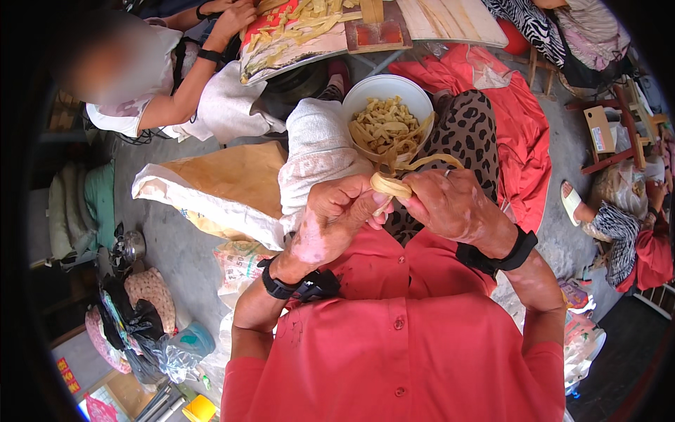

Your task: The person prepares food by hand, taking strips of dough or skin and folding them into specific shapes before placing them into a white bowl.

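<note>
In front of my chest, both hands work on one pale yellow tofu skin strip (pixel 391 186), which is looped into a thick coil. My left hand (pixel 333 216) pinches the coil's left side between thumb and fingers, with a short end hanging below. My right hand (pixel 453 205) grips its right side, and a loose tail arcs above the knuckles. Just beyond them, a white bucket (pixel 349 105) stands between my knees, partly filled with tied tofu skin knots (pixel 389 121). Some longer strips trail down its near side. A grey towel (pixel 316 137) covers my left thigh.
A board table (pixel 302 62) at the far side bears loose strips and a wooden block (pixel 378 35). A co-worker's hand (pixel 232 20) reaches over its left end. An open paper sack (pixel 232 176) lies left; red cloth (pixel 524 148) spreads right. Another person sits far right.
</note>
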Action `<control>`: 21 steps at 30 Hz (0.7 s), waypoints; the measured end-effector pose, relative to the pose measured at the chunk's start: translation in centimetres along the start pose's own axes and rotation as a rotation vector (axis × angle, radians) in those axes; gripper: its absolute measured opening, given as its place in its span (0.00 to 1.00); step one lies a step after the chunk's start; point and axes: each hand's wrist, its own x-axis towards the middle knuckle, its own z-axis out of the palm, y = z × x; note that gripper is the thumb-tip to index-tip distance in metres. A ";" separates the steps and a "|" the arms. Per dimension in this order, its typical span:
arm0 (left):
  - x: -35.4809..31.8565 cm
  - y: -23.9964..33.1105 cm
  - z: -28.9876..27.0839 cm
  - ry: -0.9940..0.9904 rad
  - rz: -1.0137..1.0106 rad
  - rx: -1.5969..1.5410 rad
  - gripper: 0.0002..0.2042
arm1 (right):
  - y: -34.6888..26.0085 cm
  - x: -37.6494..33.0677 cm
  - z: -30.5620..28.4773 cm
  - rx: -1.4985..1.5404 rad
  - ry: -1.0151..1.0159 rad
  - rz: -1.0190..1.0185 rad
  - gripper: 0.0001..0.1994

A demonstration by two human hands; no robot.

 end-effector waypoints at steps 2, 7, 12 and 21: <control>-0.1 -0.2 -0.3 -0.019 0.079 0.040 0.09 | 0.0 -0.1 -0.4 0.081 -0.044 0.047 0.15; -0.2 0.1 -1.1 -0.031 0.216 0.118 0.07 | 0.3 0.4 -2.4 0.201 -0.112 0.098 0.12; -0.3 0.4 -1.8 -0.064 0.217 0.143 0.07 | 0.2 0.6 -3.8 0.271 -0.187 0.119 0.07; 1.5 1.9 -1.8 -0.092 0.362 0.545 0.22 | 0.7 0.6 -3.6 0.400 -0.205 0.192 0.06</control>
